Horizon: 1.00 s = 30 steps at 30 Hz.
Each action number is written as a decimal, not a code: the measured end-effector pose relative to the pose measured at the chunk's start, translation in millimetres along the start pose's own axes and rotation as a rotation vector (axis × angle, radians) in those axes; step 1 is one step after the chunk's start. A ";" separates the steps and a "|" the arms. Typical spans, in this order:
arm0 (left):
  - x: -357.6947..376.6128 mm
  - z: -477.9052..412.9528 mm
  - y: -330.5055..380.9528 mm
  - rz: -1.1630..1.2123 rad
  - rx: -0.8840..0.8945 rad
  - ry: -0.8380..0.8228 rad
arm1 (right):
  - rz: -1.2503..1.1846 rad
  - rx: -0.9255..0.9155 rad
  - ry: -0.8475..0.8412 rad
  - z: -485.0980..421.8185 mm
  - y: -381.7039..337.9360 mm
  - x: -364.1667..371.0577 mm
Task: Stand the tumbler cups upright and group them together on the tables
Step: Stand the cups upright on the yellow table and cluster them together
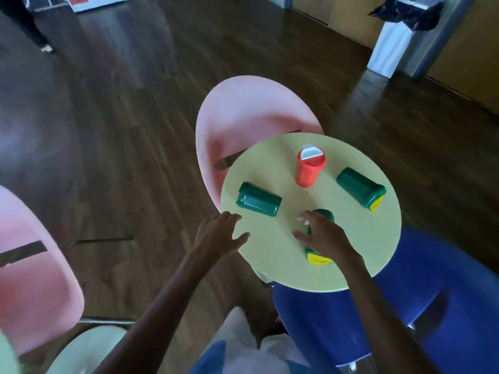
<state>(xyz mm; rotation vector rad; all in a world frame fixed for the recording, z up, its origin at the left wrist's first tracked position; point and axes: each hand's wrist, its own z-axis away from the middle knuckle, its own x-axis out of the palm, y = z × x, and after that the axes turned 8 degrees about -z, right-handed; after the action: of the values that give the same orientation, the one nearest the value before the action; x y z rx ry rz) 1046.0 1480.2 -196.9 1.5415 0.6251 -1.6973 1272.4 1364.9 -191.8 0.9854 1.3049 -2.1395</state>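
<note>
Dark wood floor all round, small round pale-yellow tabletop (359,252) in the middle of it. Right hand (324,236) draped over the near lying green plastic tumbler with the yellow lid (320,256), fingers (303,220) spread and curved over its body, not yet clearly closed; cannot tell whether any grip is made. Left hand (218,234) at the tabletop's near-left rim, fingers (241,237) loosely spread, empty, holding nothing.

Just beyond the left fingers: second green plastic tumbler (258,203), lying on its side, lid end turned away. Beyond the right fingers: red plastic tumbler with white flip lid (309,168), upright already. Well to the right of those fingers: third green tumbler with yellow lid (361,188), lying close to the rim.

Risks, as judged: round bodies on a small top, so a loose hold or a nudge could set one rolling off the rim, the far-right one most likely; a sweeping forearm could topple the red one; a hasty tilt could leave a tumbler rocking.

Count: four tumblers, three green lying, one red standing. Two pink chairs (251,114), one blue chair (405,306), one tabletop.
</note>
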 end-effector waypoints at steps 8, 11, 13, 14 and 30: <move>18.4 -137.4 -40.3 0.056 0.237 -0.152 | -0.080 0.068 -0.084 -106.7 -0.9 15.9; 30.0 -176.9 -51.3 0.080 0.284 -0.252 | -0.040 0.103 -0.099 -134.1 -0.6 25.5; 39.7 -194.2 -57.7 0.081 0.324 -0.317 | -0.019 0.140 -0.168 -147.6 0.8 34.3; 44.4 -200.7 -60.5 0.093 0.340 -0.354 | -0.018 0.159 -0.208 -153.3 1.8 38.9; 57.4 -223.0 -75.6 0.397 0.339 -0.498 | -0.302 0.093 -0.201 -166.6 14.7 62.3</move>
<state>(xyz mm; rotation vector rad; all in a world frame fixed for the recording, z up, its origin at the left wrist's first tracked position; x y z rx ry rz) 1123.9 1686.5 -297.6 1.2705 -0.2216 -1.8261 1299.1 1506.2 -297.6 0.6169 1.3335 -2.4708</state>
